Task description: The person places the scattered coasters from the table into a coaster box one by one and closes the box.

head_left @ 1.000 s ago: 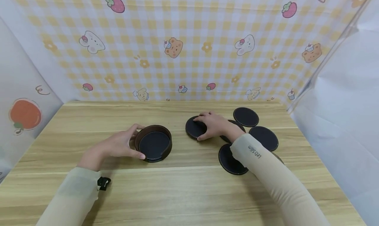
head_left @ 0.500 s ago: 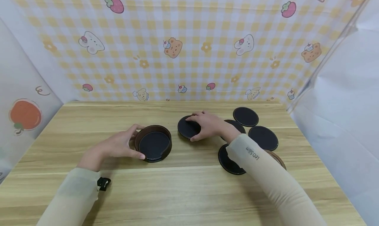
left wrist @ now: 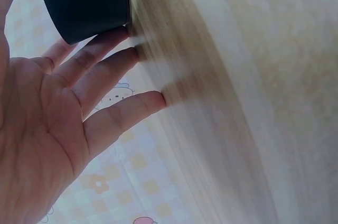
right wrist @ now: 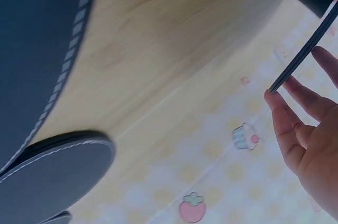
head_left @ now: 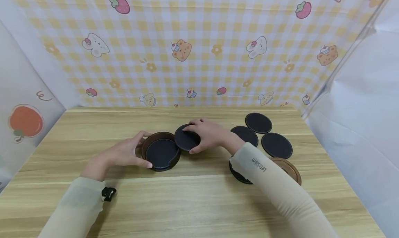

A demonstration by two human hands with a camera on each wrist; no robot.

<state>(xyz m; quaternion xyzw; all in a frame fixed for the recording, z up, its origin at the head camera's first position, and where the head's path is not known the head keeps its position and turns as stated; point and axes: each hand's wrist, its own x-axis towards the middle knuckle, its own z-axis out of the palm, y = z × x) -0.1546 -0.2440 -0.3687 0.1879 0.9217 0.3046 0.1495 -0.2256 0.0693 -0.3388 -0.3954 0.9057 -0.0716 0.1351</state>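
My left hand [head_left: 127,151] grips a round coaster holder [head_left: 152,140] at its side, thumb at the front and fingers round the back. The holder has brown inner walls, a notch at the front and a black disc inside. In the left wrist view, its dark outer wall [left wrist: 87,2] meets the fingertips, which rest close to the wood. Between thumb and fingers, my right hand [head_left: 210,135] pinches a black round coaster [head_left: 185,140] by its edges. This coaster overlaps the holder's right rim in the head view. The right wrist view shows the coaster [right wrist: 303,52] edge-on and tilted.
Several black coasters lie to the right, among them a back one [head_left: 258,123], a right one [head_left: 276,145] and one [head_left: 240,172] partly under the sleeve. A brown round piece [head_left: 293,172] is half hidden by the right forearm. A checked cloth [head_left: 199,71] hangs behind the table.
My right hand has carried the coaster leftward from the table up to the holder's rim. More of the brown round piece shows now. The left hand and holder have stayed put.
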